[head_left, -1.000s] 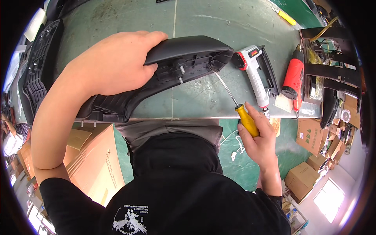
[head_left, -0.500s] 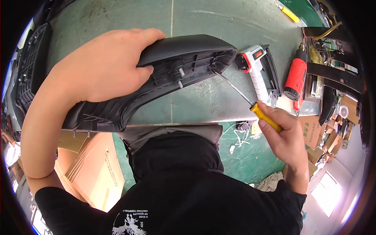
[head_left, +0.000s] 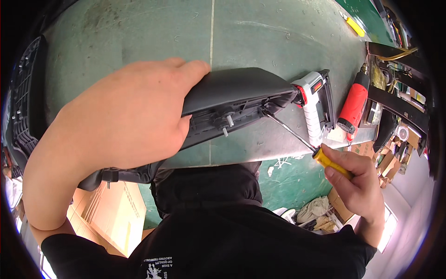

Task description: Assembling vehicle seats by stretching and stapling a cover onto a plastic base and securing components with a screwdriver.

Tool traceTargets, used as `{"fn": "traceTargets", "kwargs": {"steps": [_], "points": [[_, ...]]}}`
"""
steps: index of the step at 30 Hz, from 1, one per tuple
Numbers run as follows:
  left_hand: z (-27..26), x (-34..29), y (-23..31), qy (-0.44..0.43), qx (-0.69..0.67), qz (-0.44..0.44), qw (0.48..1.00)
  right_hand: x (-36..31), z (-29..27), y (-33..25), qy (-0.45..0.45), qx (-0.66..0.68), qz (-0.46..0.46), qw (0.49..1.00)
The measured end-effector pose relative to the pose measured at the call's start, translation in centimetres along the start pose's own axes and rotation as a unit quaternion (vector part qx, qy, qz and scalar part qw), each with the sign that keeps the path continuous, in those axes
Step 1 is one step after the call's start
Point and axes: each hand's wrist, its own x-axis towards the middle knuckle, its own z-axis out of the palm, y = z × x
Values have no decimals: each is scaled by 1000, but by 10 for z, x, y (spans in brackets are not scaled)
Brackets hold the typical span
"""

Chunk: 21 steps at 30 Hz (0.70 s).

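A long, curved black padded part point(head_left: 241, 86), like an armrest, lies across the workbench with its ribbed underside tipped toward me. My left hand point(head_left: 139, 114) is closed over its padded back, thumb on the near edge. Metal bolts point(head_left: 227, 123) stick out of the ribbed side. In my right hand point(head_left: 360, 186) is a screwdriver with a yellow handle point(head_left: 331, 163), gripped by fingers and thumb. Its thin steel shaft point(head_left: 292, 131) slants up and left, and the tip meets the underside near the part's right end. What exactly the tip touches is too small to tell.
Right beside the part's end lies a grey and red staple gun point(head_left: 312, 102). Farther right are a red heat gun point(head_left: 354, 102) and dark frame pieces point(head_left: 399, 102). A yellow-handled tool point(head_left: 354, 27) lies far right. Another black ribbed part point(head_left: 29, 93) stands left; cardboard point(head_left: 114, 214) is below the bench.
The view has shifted, so the bench and tools sit lower and farther right. Both hands keep their grips. The screwdriver tip stays at the same spot near the part's end.
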Motion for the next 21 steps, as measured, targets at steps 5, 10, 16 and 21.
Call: {"fn": "traceTargets", "kwargs": {"steps": [5, 10, 16, 21], "points": [[-2, 2, 3, -43, -7, -12, 999, -8, -1, -5, -13, -2, 21, 1000], [3, 2, 8, -45, 26, 1, 999, -18, 2, 1, -4, 24, 52, 998], [16, -2, 7, 13, 25, 37, 999, -1, -2, -13, -67, 116, 255, 958], [-7, 15, 10, -49, 13, 42, 998, -21, 45, 51, 22, -4, -77, 997]]}}
